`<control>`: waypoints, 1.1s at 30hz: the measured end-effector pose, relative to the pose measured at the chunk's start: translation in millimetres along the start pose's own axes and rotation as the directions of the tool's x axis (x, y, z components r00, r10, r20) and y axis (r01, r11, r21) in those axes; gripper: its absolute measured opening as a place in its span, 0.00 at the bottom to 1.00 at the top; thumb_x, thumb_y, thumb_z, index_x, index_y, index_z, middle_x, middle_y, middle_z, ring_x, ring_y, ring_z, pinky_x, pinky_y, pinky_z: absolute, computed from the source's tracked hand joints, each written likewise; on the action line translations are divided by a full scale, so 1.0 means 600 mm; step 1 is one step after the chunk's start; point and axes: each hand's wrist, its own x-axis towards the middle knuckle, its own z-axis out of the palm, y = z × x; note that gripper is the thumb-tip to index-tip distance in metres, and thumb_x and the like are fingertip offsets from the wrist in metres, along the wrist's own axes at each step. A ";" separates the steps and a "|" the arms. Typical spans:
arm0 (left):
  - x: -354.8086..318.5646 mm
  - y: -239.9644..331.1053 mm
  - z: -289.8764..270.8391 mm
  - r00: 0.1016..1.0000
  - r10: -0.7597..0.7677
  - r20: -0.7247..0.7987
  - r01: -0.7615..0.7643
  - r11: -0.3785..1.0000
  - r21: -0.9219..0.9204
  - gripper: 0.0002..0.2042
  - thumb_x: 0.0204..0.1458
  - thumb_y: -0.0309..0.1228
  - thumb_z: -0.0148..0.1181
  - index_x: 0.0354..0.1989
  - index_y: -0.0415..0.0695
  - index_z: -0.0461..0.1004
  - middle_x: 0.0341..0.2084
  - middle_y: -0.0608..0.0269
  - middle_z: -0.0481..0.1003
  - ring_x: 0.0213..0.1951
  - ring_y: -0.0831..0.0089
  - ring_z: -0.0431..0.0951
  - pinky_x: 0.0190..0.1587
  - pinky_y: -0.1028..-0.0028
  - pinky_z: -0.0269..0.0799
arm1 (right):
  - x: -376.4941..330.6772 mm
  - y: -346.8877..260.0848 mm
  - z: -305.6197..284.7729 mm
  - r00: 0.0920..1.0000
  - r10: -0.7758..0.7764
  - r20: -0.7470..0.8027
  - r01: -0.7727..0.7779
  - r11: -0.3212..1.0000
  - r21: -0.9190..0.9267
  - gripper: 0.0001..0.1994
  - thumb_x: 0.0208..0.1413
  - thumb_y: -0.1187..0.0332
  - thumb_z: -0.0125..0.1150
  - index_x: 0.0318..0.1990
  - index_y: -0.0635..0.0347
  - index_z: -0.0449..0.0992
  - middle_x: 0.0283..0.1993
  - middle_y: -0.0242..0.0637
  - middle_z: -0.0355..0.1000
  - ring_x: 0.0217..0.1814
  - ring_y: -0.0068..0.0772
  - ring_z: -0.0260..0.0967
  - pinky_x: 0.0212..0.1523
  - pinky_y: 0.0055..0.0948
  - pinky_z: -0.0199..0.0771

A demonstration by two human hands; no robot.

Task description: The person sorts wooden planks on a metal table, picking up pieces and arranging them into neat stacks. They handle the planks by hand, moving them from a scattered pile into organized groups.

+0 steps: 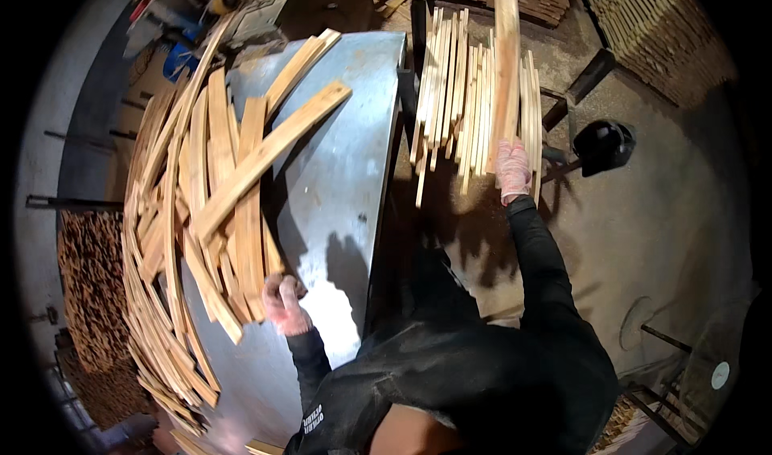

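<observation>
My left hand (284, 302), in a pink glove, grips the near end of a wooden slat (249, 230) at the edge of a loose heap of slats (185, 214) on a grey metal table (346, 182). My right hand (513, 170), also gloved, is stretched out to the right and rests on the near end of a wide board (506, 77). That board lies on top of a stack of thin slats (462, 93) beside the table.
Stacks of cut wood (659, 29) stand at the far right and another pile (92, 294) at the left. A black stool-like object (603, 145) sits on the dusty concrete floor (643, 230). A machine (241, 5) stands behind the table.
</observation>
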 end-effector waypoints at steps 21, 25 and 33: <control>0.435 -0.005 0.184 0.902 0.175 0.394 -0.264 -0.498 0.826 0.33 0.39 0.35 0.66 0.59 0.54 0.65 0.47 0.57 0.70 0.50 0.55 0.73 0.50 0.51 0.65 | 0.276 0.048 0.291 0.729 0.040 0.683 0.167 0.958 -0.234 0.36 0.66 0.43 0.33 0.73 0.58 0.47 0.72 0.54 0.53 0.73 0.52 0.53 0.71 0.39 0.53; 0.463 0.031 0.137 0.873 0.252 0.417 -0.346 -0.283 0.895 0.15 0.48 0.29 0.54 0.47 0.52 0.69 0.40 0.60 0.76 0.45 0.59 0.77 0.46 0.55 0.69 | 0.149 0.008 0.247 0.918 -0.288 0.272 0.278 0.958 0.075 0.24 0.67 0.59 0.47 0.63 0.66 0.64 0.65 0.52 0.65 0.67 0.49 0.61 0.68 0.36 0.56; 0.227 0.293 -0.165 0.960 0.136 -0.244 0.035 0.807 0.590 0.18 0.54 0.33 0.63 0.51 0.38 0.73 0.41 0.60 0.78 0.42 0.68 0.79 0.48 0.67 0.75 | -0.279 -0.325 0.200 0.502 -0.559 0.660 0.189 0.816 0.547 0.40 0.60 0.54 0.58 0.72 0.67 0.47 0.60 0.54 0.68 0.64 0.48 0.64 0.63 0.37 0.63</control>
